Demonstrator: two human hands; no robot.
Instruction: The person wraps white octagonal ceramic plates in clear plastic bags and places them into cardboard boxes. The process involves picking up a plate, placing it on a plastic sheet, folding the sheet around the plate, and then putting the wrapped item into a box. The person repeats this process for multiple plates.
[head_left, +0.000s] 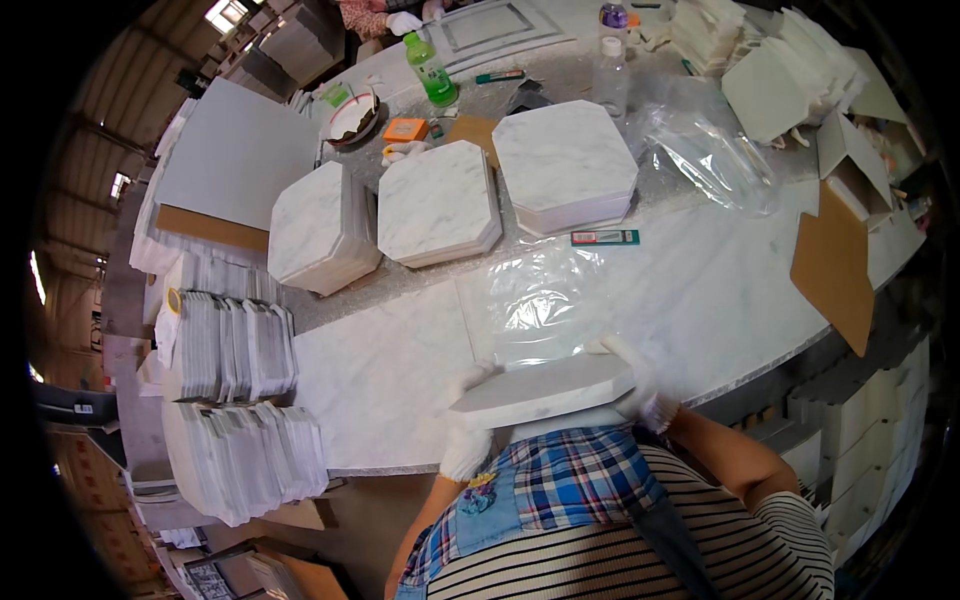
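Observation:
Both my hands wear white gloves and hold a stack of white marble tiles (545, 388) with cut corners, raised at the near edge of the marble table (400, 350). My left hand (465, 440) grips the stack's left side from below. My right hand (640, 385) grips its right side. A clear plastic bag (530, 295) lies flat on the table just beyond the stack.
Three more stacks of octagonal marble tiles (440, 205) sit further back, with a small green box cutter (604, 238) beside them. More clear plastic (705, 150), a green bottle (430, 70), cardboard sheets (835, 265) and piles of tile sheets (235, 345) at the left surround the table.

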